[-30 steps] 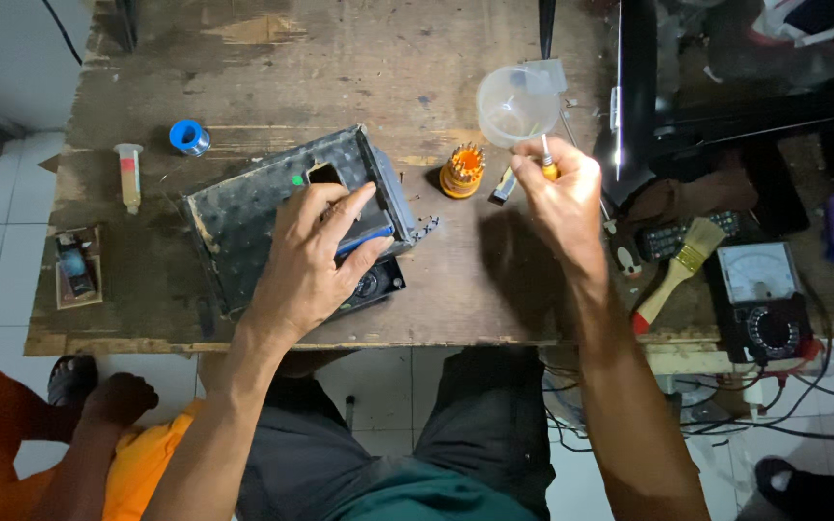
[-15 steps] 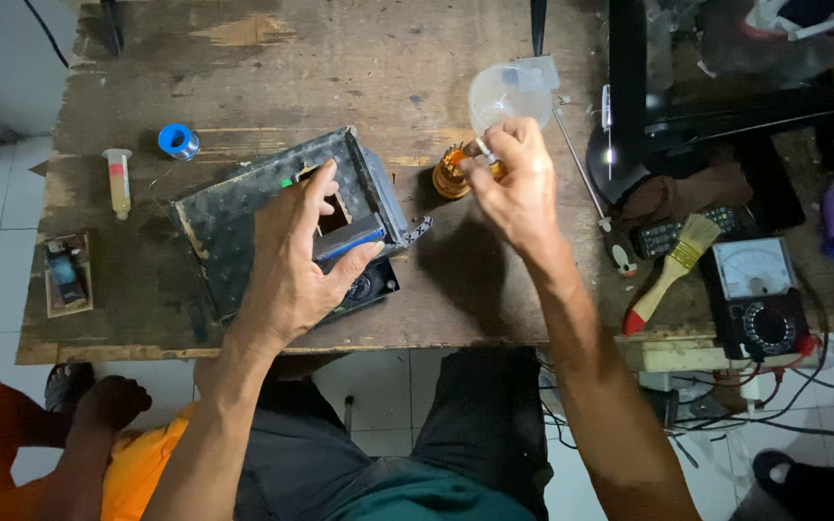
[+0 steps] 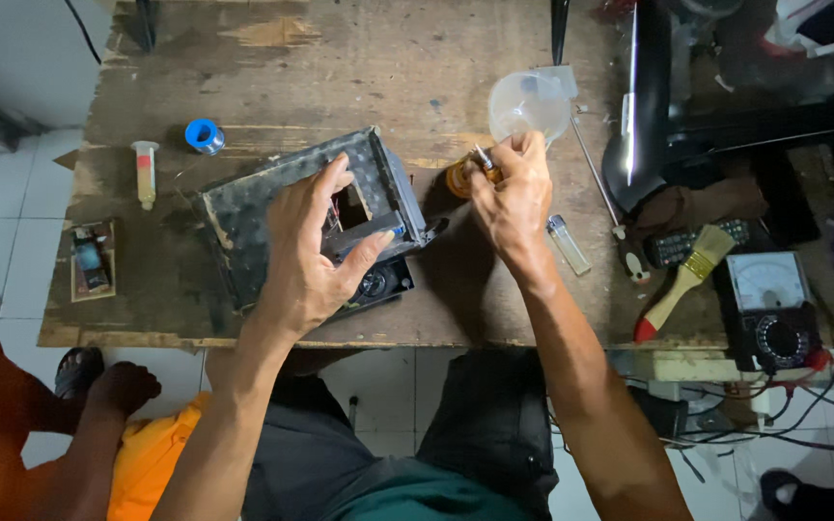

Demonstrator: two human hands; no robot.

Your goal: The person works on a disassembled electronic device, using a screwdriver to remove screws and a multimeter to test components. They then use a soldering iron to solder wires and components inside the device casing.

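My left hand lies spread over the dark grey metal box, the opened casing of some appliance, on the worn wooden tabletop. The palm presses on its top face and the fingers curl over the far edge beside a square opening where wiring shows, so the box is pinned flat near the front edge of the tabletop, straight ahead of me. That hand is braced on the box, not closed around it.

My right hand is up at the far right corner of the box, its fingers pinched shut on a small orange-handled tool with a metal tip; whether it is a screwdriver I cannot tell from here. The tip points toward a clear plastic funnel-shaped cup just beyond my knuckles.

I judge this to be the moment of getting a tool in hand while the casing is steadied. The next move would call for bringing the tip across to the opening and keeping the box from sliding under the push.

Off to the right lie a clear lighter, a wooden-handled brush and an analogue meter; a blue tape roll and a syringe tube sit to the left.
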